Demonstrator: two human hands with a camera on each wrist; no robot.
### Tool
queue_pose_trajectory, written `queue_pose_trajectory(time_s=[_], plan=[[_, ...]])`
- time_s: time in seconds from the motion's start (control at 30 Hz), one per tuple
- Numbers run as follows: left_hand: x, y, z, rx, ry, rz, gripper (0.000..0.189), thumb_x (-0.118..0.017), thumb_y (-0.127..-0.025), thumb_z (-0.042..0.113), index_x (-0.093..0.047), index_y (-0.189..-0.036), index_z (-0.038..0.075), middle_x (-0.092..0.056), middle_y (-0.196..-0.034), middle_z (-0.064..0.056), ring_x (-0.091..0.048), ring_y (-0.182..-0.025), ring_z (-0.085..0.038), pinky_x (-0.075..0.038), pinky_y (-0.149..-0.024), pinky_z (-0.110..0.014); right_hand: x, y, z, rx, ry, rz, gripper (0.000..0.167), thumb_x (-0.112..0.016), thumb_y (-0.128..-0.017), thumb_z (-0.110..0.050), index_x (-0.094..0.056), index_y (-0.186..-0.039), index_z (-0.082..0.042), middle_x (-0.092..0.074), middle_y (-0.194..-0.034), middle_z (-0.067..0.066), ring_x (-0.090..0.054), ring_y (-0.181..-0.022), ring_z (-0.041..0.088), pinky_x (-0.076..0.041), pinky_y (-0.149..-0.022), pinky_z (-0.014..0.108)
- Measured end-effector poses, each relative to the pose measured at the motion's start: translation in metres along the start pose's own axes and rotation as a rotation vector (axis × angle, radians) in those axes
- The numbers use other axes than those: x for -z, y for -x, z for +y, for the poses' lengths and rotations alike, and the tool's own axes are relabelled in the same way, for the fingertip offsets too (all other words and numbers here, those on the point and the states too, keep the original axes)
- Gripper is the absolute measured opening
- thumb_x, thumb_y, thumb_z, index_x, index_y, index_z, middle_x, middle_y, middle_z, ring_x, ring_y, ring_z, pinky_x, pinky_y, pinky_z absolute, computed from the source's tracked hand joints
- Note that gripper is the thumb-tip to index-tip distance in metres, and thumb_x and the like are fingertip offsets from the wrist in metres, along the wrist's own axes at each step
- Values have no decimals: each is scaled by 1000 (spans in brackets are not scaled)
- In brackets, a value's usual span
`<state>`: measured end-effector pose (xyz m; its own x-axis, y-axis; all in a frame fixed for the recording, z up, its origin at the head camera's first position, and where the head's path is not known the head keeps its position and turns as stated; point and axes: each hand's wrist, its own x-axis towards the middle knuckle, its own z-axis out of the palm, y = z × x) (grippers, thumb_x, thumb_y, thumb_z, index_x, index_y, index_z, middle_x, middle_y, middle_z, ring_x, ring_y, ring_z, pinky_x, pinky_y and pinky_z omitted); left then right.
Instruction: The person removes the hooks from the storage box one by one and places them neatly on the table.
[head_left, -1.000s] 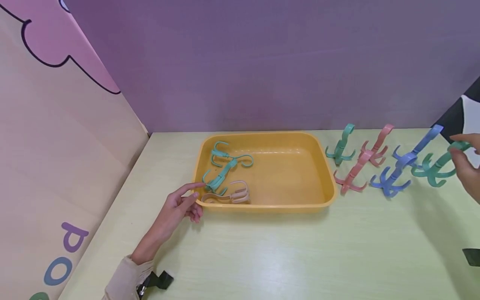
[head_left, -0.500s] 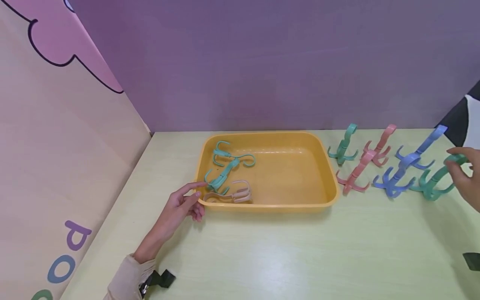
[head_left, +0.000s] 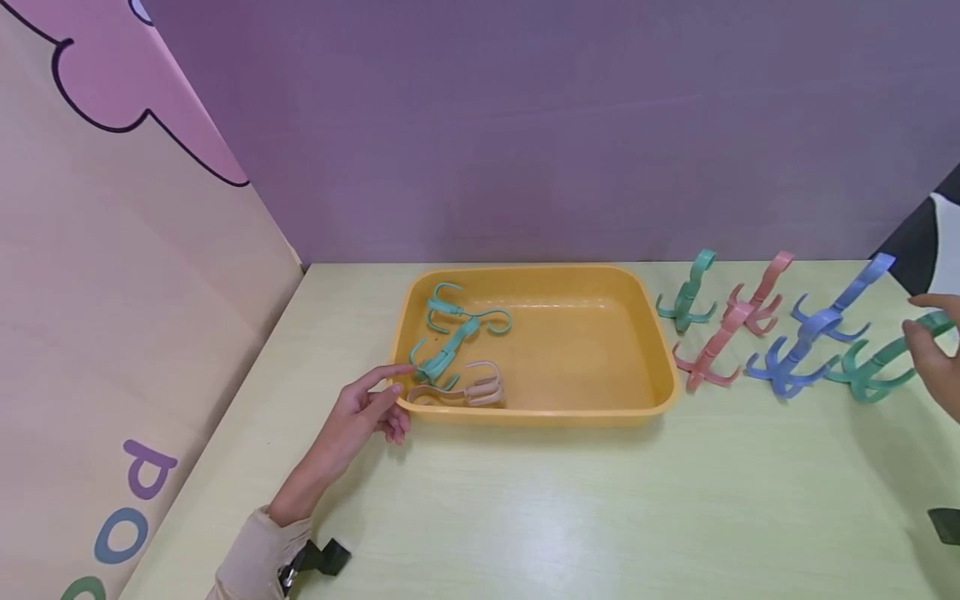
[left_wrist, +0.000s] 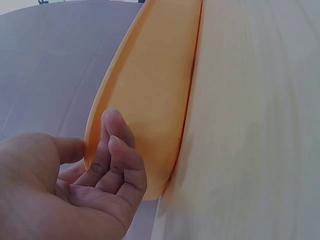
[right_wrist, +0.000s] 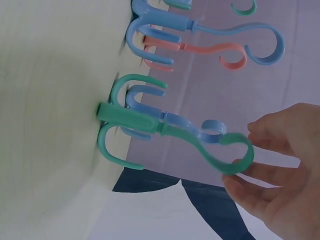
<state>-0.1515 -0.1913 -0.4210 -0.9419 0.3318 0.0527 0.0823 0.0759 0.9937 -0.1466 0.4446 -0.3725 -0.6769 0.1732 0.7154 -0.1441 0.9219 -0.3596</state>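
My left hand (head_left: 367,412) is at the near-left corner of a yellow plastic tray (head_left: 540,414), its index finger and thumb at the rim and the other fingers curled outside the wall. At the far right, my right hand (head_left: 937,358) holds the curled top of a green multi-prong hanging hook (head_left: 873,371). In the right wrist view that hook (right_wrist: 132,120) has its prongs down at the tabletop, while thumb and fingers surround its curl. Inside the tray lie two teal hooks (head_left: 442,358) and a beige hook (head_left: 480,392), all towards the left side.
Left of the held hook, two blue hooks (head_left: 787,367), two pink hooks (head_left: 708,354) and another green hook (head_left: 682,300) stand prongs down on the pale table (head_left: 525,508). A purple panel (head_left: 555,133) rises behind, and a printed wall (head_left: 135,292) borders the left.
My right hand has lowered the green hook beside the blue ones; since half a second ago its top leans a little further right. The left hand and tray stay put.
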Motion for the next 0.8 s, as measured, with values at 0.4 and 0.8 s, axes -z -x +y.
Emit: queue_pose_trajectory(time_s=[0.4, 0.8], plan=[[0, 0, 0, -2, -2, -2, 36, -50, -106, 18, -52, -141, 7, -67, -72, -13, -64, -59, -21, -57, -58, -32, 7, -3, -16, 1, 41, -28, 31, -52, -100, -11, -61, -123, 9, -56, -122, 38, -48, -125, 54, -30, -116, 48], [0, 0, 0, 10, -5, 1, 36, -50, -106, 18, -52, -141, 8, -68, -72, -13, -64, -59, -21, -57, -59, -32, 19, -10, -62, 59, 0, 11, 34, -51, -102, -14, -61, -124, 10, -54, -133, 32, -47, -128, 50, -29, -118, 41]])
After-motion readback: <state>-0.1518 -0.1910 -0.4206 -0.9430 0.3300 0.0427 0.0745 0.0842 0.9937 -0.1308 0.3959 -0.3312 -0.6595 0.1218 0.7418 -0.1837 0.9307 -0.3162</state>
